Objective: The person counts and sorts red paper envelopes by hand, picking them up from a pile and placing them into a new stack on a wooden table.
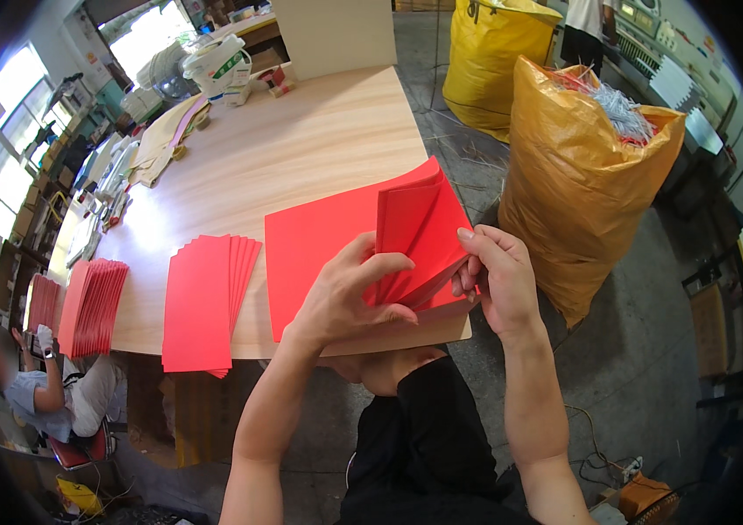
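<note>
**Red sheets at the table's near edge**

Workshop clutter rings a long wooden table (319,140), and I'm looking down at its near right corner. My left hand (350,297) is closed on a lifted sheaf of red sheets (420,232), thumb on top, fingers curled behind — the sheets bow upward from the stack. My right hand (498,280) pinches the same sheaf at its right edge, fingertips touching the paper. Under them lies a flat red sheet (310,254) on the wood. I judge this paper thin, light and floppy, probably slick sheet on sheet; an edge or corner pinch looks safest. Further left sit fanned red envelopes (205,297) and another red pile (91,306). Right of the table stands an orange sack (573,184) — behind it, a yellow one (485,61).
</note>
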The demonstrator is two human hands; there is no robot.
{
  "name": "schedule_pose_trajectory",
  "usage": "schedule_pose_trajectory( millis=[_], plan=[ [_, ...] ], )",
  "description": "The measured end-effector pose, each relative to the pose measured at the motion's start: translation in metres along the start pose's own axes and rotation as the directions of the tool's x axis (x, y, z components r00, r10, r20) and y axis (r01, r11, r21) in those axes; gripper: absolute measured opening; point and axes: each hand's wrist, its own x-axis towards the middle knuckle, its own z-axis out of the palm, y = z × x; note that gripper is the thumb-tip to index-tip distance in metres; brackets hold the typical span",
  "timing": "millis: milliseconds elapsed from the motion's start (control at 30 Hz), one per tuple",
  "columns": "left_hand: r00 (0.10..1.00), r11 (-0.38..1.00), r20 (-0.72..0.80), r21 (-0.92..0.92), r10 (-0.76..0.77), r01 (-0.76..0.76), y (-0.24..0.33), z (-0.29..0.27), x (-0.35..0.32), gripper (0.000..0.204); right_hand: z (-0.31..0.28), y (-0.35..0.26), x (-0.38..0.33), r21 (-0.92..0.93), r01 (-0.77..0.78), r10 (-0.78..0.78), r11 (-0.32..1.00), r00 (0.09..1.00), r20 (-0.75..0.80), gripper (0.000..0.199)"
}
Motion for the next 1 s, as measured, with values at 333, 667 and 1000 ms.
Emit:
schedule_pose_trajectory(
  millis=[333,667,1000],
  plan=[
    [0.998,0.994,-0.034,-0.102,-0.044,0.040,-0.003,-0.002,0.001,0.052,-0.016,0.024,-0.004,-0.463,0.342,-0.456,0.818,0.876,-0.159,0.042],
    [0.982,0.956,0.076,0.224,0.175,-0.188,0.006,0.005,0.005,0.077,-0.027,0.050,-0.027,-0.740,0.654,-0.399,0.155,0.727,0.559,0.042],
    [0.982,0.944,0.073,0.272,0.172,-0.186,-0.008,0.013,0.004,0.051,-0.021,0.047,-0.026,-0.735,0.639,-0.398,0.228,0.750,0.529,0.043]
  ],
)
